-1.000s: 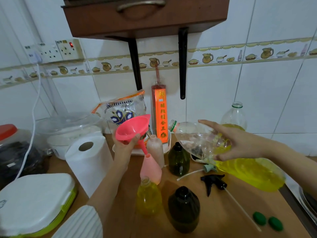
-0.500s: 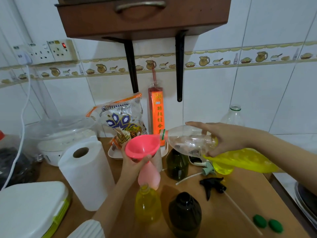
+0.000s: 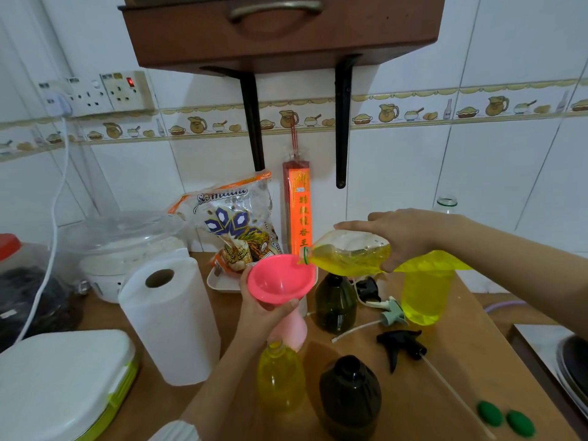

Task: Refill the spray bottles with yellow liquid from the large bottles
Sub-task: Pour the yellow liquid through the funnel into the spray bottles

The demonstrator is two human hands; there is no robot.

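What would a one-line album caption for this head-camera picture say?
Right hand tips a large bottle of yellow liquid at the pink funnel held by the left hand.

Bare tabletop (image 3: 451,370) front right; paper roll (image 3: 168,319) and 2 dark bottles (image 3: 350,396) crowd centre.

A single head-worn, wide-angle view looks forward and slightly down from the person's own standpoint, facing a tiled wall (image 3: 397,173) at the back of a wooden counter (image 3: 451,370). It sits close: both forearms reach in from the bottom and right edges, with the left hand (image 3: 261,310) and right hand (image 3: 410,237) mid-frame. Straight lines bow towards the edges; a wall-mounted drawer (image 3: 280,30) fills the top
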